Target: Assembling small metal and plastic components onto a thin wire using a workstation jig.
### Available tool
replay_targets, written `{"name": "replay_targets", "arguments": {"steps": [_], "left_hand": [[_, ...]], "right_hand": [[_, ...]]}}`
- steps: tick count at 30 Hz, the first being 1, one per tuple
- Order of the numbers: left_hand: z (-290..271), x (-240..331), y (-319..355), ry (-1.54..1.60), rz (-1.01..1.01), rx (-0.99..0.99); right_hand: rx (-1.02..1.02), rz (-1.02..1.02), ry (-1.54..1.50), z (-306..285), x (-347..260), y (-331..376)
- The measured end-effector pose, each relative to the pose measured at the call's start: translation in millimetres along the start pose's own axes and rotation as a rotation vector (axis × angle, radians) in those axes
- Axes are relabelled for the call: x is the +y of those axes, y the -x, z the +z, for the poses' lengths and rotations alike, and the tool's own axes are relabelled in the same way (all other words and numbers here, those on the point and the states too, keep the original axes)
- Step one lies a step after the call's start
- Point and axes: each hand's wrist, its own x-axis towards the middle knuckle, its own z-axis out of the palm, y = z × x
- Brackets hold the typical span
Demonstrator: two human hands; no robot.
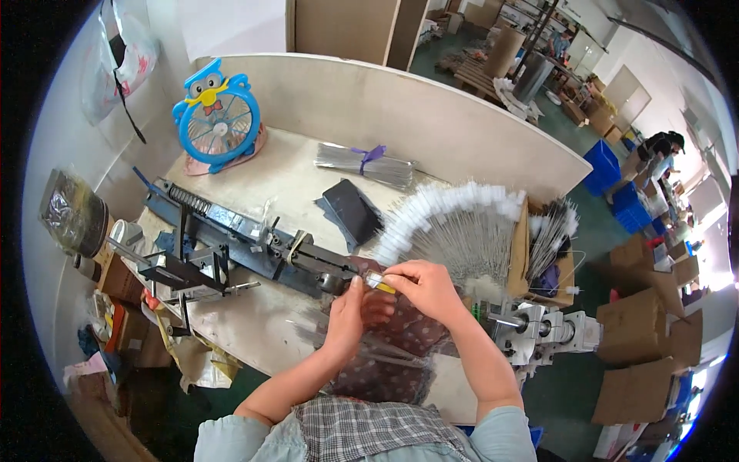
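Note:
Both of my hands meet at the near end of a long black metal bench fixture (265, 248). My right hand (426, 289) pinches a small yellow-and-white piece (379, 282) between thumb and fingers; its exact kind is too small to make out. Close beside that piece, my left hand (348, 316) has its thumb raised and its fingers curled inward by the fixture's tip. Whatever the left fingers hold is hidden. Beneath the hands lies a dark red dotted cloth (400, 331). A large fan of thin metal rods with white ends (462, 231) spreads just beyond my right hand.
A blue cartoon-shaped fan (221, 123) stands at the back left. Behind the fixture are a purple-tied rod bundle (366, 163) and a dark flat pad (352, 214). A cardboard box of rods (550, 266) and a metal clamp device (543, 331) sit at right. A low partition (400, 100) borders the table.

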Motion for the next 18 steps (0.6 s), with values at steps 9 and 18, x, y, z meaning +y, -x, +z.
{"name": "replay_targets", "arguments": {"steps": [9,18], "left_hand": [[10.5,-11.9,1.0,0.335,0.123,0.095],[11.7,-19.0,-1.3,0.363,0.173,0.101]], "right_hand": [[0.344,-0.353,0.406,32.0,-13.8,19.8],[0.437,-0.529,0.409,21.0,-0.8,23.3]]}}
